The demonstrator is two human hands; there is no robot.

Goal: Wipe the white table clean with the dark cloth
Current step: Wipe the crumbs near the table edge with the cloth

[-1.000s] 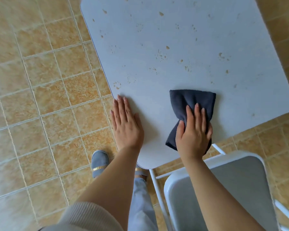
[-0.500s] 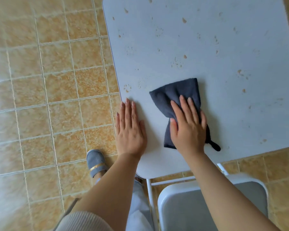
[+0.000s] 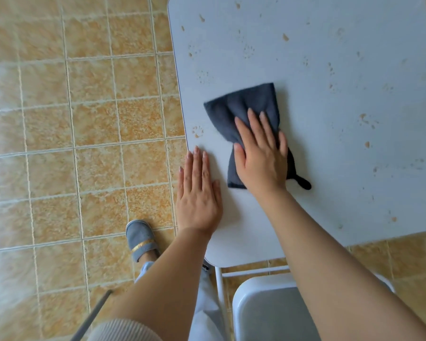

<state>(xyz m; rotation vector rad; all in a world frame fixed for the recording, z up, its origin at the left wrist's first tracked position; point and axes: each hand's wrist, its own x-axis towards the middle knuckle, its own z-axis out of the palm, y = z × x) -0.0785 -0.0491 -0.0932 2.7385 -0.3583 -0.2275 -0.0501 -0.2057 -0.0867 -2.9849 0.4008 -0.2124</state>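
Observation:
The white table [image 3: 330, 168] fills the upper right, speckled with brownish stains across its middle and far parts. A dark grey cloth [image 3: 244, 107] lies bunched on the table near its left edge, a black loop sticking out at its lower right. My right hand [image 3: 261, 153] presses flat on the cloth with fingers spread, covering its near half. My left hand [image 3: 198, 193] rests flat and empty on the table's left edge, just left of the cloth and apart from it.
A grey chair seat [image 3: 268, 311] stands under the table's near edge, beside the white table leg [image 3: 220, 291]. Tan tiled floor [image 3: 84, 143] spreads to the left. My grey slipper [image 3: 142, 238] is on the floor by the table corner.
My right hand has slid the cloth leftward and away from the near edge, toward the table's left side. The left hand has stayed planted on the edge.

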